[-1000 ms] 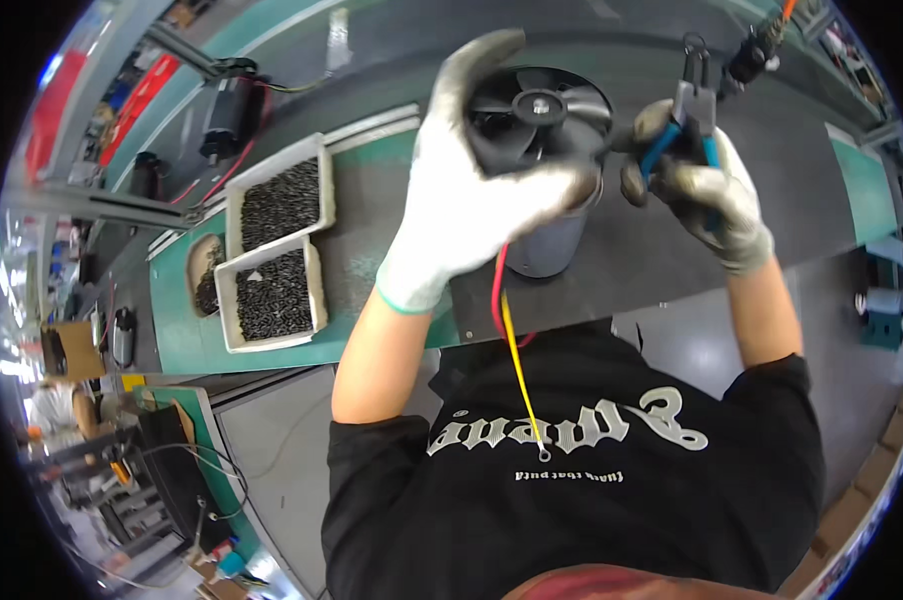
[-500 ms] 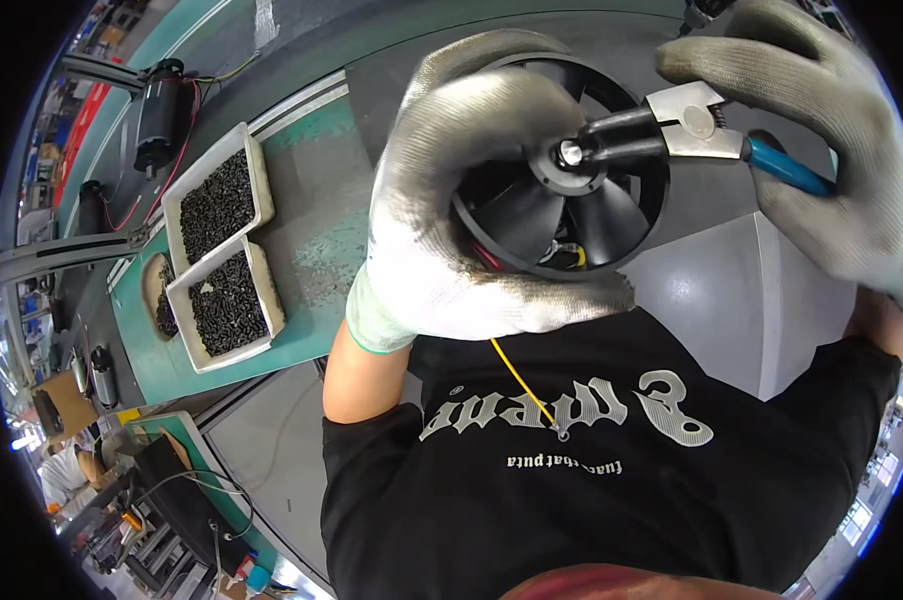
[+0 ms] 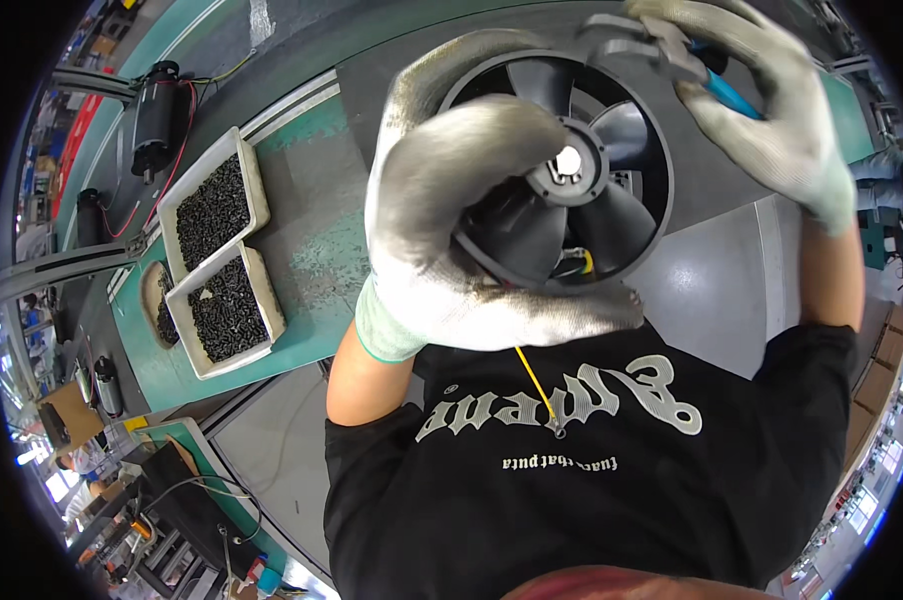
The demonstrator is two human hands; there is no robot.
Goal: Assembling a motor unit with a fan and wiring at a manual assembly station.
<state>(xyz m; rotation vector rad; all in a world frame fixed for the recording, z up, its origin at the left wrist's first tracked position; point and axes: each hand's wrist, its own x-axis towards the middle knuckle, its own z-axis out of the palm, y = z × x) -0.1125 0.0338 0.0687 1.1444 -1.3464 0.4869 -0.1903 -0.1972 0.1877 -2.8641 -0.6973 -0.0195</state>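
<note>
My gloved left hand [image 3: 452,220] wraps round the left side of a round black fan [image 3: 622,225], its fingers curled over the rim and near the hub. At the middle of the hub [image 3: 578,178] a bright metal shaft end shows. A yellow wire [image 3: 537,385] with a ring terminal hangs below the fan, in front of my black shirt. Above and right of the fan, my gloved right hand [image 3: 762,110] is closed on pliers with blue handles [image 3: 734,97]. The pliers' jaws [image 3: 637,45] are blurred by motion and stand apart from the hub.
Two white trays [image 3: 259,190] full of small black parts sit on the green bench [image 3: 317,240] at the left, beside a smaller round dish [image 3: 150,290]. Black cylindrical motors [image 3: 159,120] with wires stand farther left along a metal rail [image 3: 67,258]. Cardboard boxes [image 3: 877,360] are at the right.
The pliers have left the hub and moved up with my right hand, away from the shaft. My left hand still holds the fan, now turned slightly to show more of its face.
</note>
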